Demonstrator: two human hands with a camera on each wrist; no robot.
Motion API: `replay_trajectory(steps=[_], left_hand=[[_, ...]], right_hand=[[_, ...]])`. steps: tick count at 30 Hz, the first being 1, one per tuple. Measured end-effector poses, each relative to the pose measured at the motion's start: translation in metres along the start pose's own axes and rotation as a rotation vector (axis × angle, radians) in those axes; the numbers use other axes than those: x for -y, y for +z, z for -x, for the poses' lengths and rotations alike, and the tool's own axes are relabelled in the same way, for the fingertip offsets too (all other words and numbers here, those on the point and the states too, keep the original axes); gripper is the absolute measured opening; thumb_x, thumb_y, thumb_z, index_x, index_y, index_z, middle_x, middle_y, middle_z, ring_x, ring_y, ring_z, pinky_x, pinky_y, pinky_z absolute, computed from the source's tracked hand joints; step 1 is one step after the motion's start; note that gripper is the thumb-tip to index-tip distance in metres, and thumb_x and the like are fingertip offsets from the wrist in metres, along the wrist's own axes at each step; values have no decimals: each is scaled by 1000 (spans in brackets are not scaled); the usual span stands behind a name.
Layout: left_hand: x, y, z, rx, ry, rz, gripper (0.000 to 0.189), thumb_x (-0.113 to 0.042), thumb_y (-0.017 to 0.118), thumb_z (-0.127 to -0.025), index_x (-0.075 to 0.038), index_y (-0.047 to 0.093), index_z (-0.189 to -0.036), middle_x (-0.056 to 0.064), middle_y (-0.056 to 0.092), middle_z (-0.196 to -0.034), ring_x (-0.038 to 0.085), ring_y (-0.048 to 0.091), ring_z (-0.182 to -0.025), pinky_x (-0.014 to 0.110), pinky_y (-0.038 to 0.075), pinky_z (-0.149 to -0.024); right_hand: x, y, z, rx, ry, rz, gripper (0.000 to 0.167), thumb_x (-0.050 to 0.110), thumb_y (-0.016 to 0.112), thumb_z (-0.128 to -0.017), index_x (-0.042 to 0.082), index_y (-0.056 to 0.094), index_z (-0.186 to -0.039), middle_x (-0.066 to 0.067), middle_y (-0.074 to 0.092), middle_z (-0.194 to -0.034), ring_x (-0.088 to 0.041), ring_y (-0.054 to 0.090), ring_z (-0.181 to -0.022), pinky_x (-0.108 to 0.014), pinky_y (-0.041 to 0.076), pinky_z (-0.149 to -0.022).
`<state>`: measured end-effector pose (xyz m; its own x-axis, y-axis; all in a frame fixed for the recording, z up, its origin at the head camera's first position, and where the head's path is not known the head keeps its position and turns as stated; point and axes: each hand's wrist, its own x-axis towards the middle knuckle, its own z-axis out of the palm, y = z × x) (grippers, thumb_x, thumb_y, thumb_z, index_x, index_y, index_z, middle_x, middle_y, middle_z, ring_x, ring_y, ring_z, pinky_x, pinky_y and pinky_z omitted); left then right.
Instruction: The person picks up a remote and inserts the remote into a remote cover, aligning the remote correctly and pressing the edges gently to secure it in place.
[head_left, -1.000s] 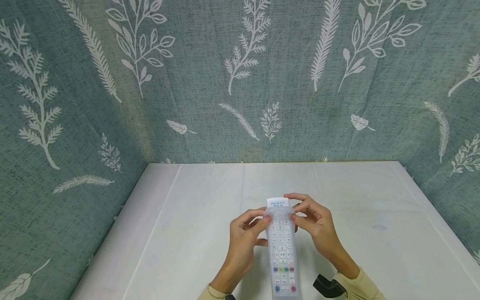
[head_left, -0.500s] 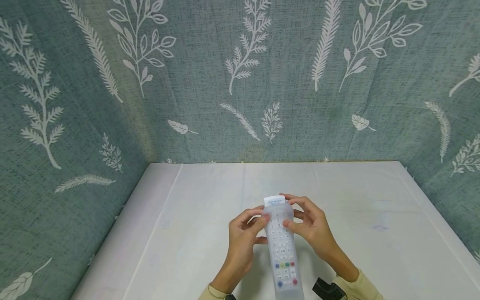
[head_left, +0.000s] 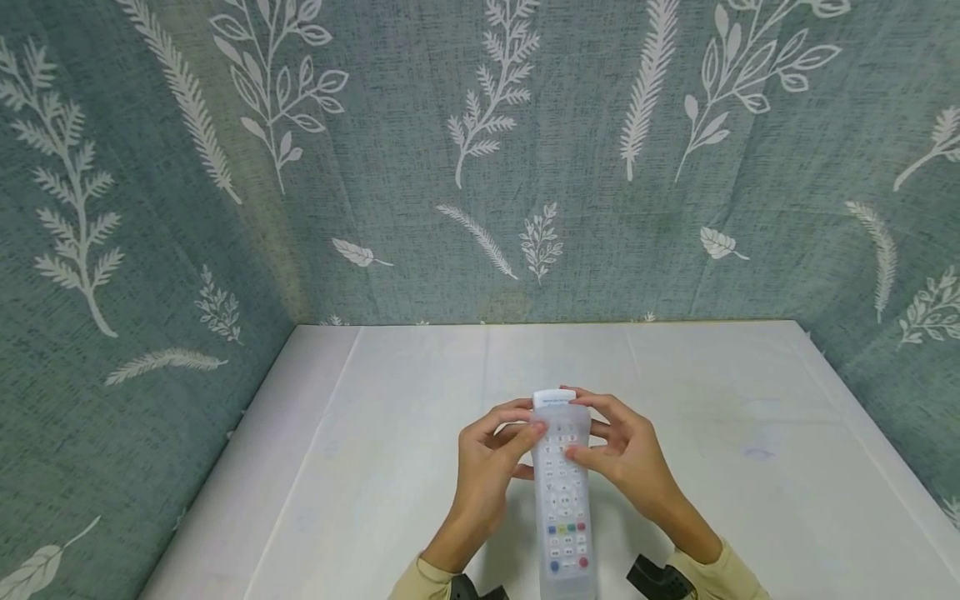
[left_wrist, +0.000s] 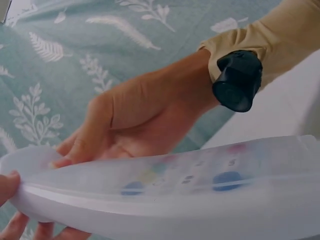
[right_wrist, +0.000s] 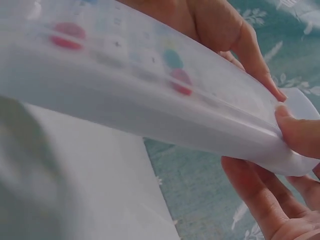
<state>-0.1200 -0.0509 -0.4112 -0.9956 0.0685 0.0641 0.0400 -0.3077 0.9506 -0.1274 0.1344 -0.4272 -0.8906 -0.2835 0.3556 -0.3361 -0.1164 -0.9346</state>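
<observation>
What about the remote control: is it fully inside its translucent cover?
No, in the head view the remote control pokes its white end out past the far edge of the translucent cover.

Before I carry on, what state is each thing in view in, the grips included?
remote: inside the sleeve except its far end, which sticks out
sleeve: translucent, over most of the remote, buttons showing through
left grip: holding the sleeve near its open end, thumb on the front
right grip: holding the opposite side, thumb on the front
table: flat, faintly marked
backdrop: upright, lightly creased
</observation>
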Motion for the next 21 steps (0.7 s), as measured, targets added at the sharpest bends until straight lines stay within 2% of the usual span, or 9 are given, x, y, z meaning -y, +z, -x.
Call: replay_trajectory(steps=[7,11,16,21], left_hand=[[0,1,-2,19,-17,-1,29,-10,72,-84,1,60,-108,13,58,-117,25,65,-89,34,58,-54],[1,-1,-3,41,-33,36,35,-14,68,-87,-1,53,-116,14,57,-118,24,63,-94,32,58,-58],[5,-4,-2,68,-106,115,35,-17,65,-90,0,52,-119,12,55,-117,23,57,-98,28,56,-67],[13,-6,0,138,-205,171,30,-19,61,-93,-6,53,-118,7,56,-112,20,56,-98,28,52,-69]], right_hand=[[0,0,-1,-33,27,-16,49,-9,67,-81,-4,47,-125,-19,43,-140,-23,62,-108,-38,58,-74],[1,-1,-3,-88,39,-35,50,-10,67,-81,-5,44,-125,-12,48,-138,-23,63,-105,-36,58,-75],[1,-2,-6,-153,60,-27,52,-9,67,-81,-3,44,-128,-8,51,-131,-23,64,-101,-33,58,-76],[2,-1,-9,-164,66,-3,55,-6,67,-83,1,44,-131,-11,49,-132,-24,63,-101,-33,58,-73]])
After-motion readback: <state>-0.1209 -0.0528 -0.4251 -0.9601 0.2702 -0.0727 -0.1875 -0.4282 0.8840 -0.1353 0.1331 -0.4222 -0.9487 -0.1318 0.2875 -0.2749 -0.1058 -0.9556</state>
